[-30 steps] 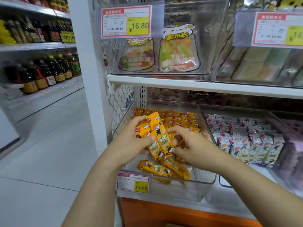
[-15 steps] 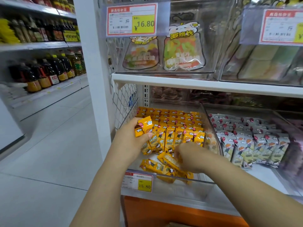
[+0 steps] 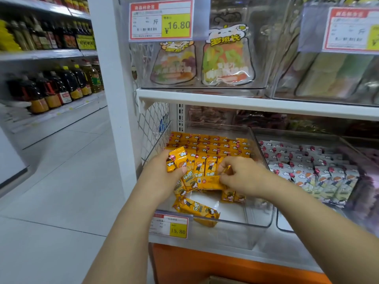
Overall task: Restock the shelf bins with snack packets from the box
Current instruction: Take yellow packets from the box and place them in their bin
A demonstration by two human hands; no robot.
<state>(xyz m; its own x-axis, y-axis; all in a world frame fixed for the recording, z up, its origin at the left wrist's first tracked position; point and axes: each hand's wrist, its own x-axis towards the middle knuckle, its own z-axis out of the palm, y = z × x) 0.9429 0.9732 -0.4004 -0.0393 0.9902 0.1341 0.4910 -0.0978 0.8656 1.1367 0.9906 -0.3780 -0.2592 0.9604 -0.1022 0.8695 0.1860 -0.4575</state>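
A clear plastic bin (image 3: 258, 220) on the lower shelf holds rows of orange snack packets (image 3: 213, 147). My left hand (image 3: 158, 177) grips a small bunch of these orange packets (image 3: 177, 160) at the bin's left side. To the right, my right hand (image 3: 244, 177) pinches one orange packet (image 3: 211, 182) lying crosswise over the front row. One loose orange packet (image 3: 196, 209) lies flat near the bin's front wall. The box is not in view.
A second clear bin (image 3: 285, 227) to the right holds white snack packets (image 3: 311, 169). An upper shelf (image 3: 246, 103) carries bins of bagged sweets with price tags. A white pillar (image 3: 110, 78) stands left, with an aisle of bottles (image 3: 57, 85) beyond.
My right hand rose from the bin's front and now pinches a packet crosswise over the front row. My left hand still holds its bunch, shifted a little left. One loose packet is left at the front.
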